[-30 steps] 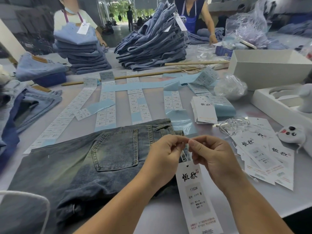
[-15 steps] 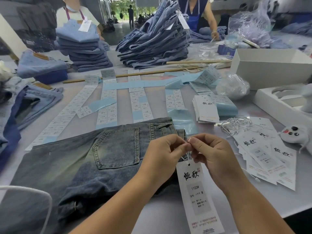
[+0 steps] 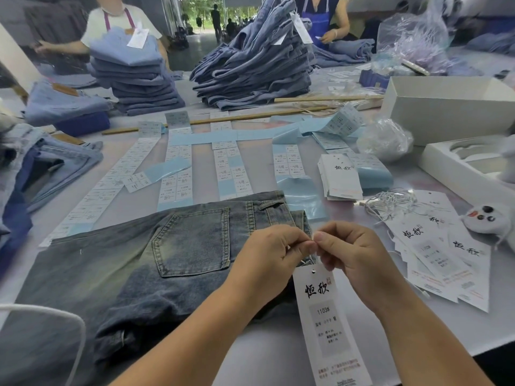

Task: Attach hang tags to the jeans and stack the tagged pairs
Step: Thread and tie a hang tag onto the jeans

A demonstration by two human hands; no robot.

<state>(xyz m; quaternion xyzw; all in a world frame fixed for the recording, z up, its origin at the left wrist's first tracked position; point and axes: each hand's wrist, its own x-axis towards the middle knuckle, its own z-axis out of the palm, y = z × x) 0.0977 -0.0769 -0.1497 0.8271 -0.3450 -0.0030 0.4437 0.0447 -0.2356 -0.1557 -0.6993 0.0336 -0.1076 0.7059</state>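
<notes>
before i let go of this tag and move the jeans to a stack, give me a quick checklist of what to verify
1. Left hand and right hand pinch the string above the hang tag: ok.
2. String closed or knotted: cannot tell, fingertips hide it.
3. String passes through the jeans at the waistband: cannot tell.
4. Tag printed side up, size M readable: ok.
5. Spare tags at the right within reach: ok.
</notes>
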